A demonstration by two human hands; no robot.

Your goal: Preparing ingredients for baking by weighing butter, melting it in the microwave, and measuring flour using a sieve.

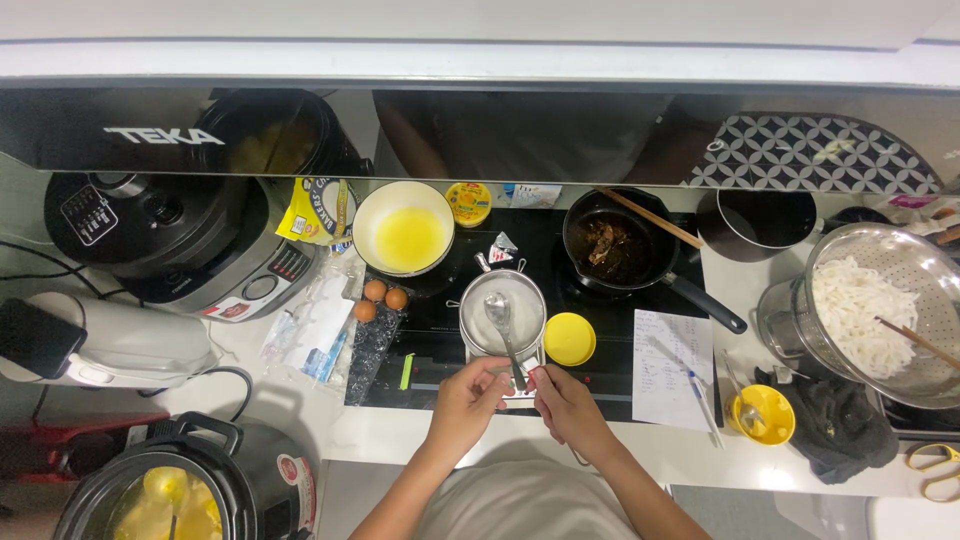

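Steel cup (502, 312) with a spoon (503, 330) stands on a small scale (505, 375) at the bench (400, 435) edge, left hand (467, 400) and right hand (566, 405) pinching the scale's front; steadying it level should keep the reading true.

Small steel pot and spoon on the scale

So my small steel pot (502, 312) sits on a little white kitchen scale (505, 365) at the front of the black cooktop. It's round, shiny, pale inside. A metal spoon (503, 330) lies in it, bowl up top, handle slanting down over the rim toward me.
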